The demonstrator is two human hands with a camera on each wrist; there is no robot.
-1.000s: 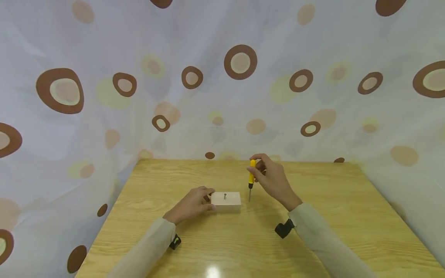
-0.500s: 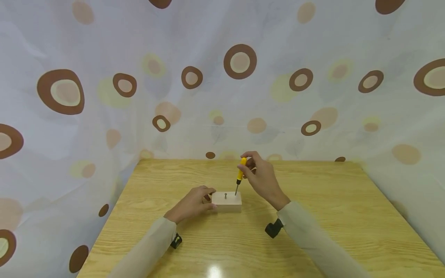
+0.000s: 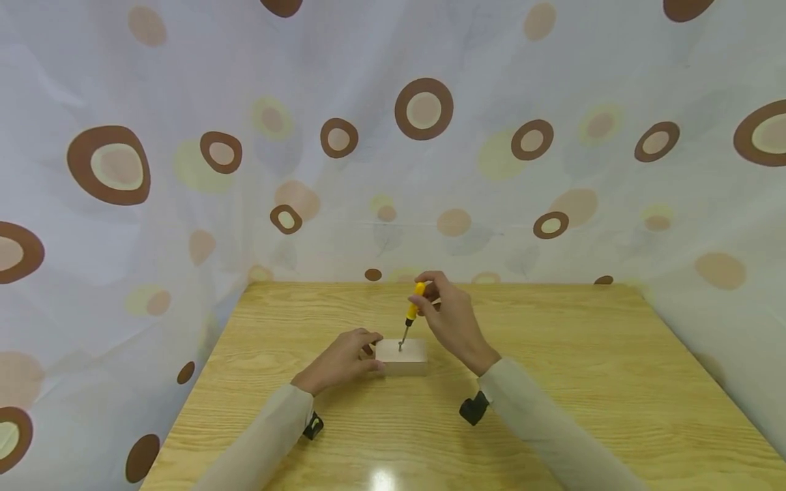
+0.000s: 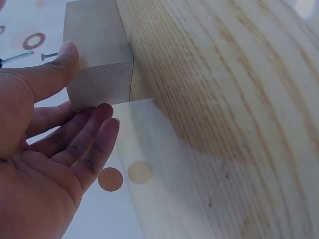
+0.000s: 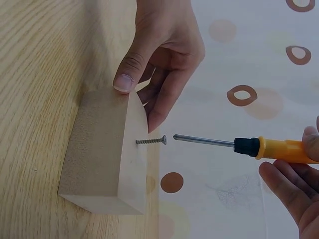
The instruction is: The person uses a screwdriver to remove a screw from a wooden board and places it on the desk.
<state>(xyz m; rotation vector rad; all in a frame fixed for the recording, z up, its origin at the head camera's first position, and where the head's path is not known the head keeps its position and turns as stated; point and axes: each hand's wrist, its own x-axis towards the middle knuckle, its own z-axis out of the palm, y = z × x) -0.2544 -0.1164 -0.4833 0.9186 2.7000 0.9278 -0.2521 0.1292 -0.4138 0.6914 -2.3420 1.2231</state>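
Note:
A pale wooden block (image 3: 402, 368) lies on the table, and a screw (image 5: 151, 141) stands upright out of its top face. My left hand (image 3: 340, 361) grips the block's left end between thumb and fingers; the left wrist view shows the thumb on one edge of the block (image 4: 97, 35). In my right hand (image 3: 454, 320) is a screwdriver (image 5: 284, 150) with a yellow handle and black collar, held by thumb and fingers. Its shaft slants down toward the screw. In the right wrist view, a small gap separates the tip from the screw head.
The light wood-grain table (image 3: 552, 382) reaches back to a white curtain (image 3: 479, 61) printed with brown and beige rings and spots. Each sleeved wrist carries a small black camera, such as the right camera (image 3: 473, 408).
My right hand has carried the screwdriver leftward, from beside the block to above the screw, and the shaft has tilted. My left hand and the block have stayed in place.

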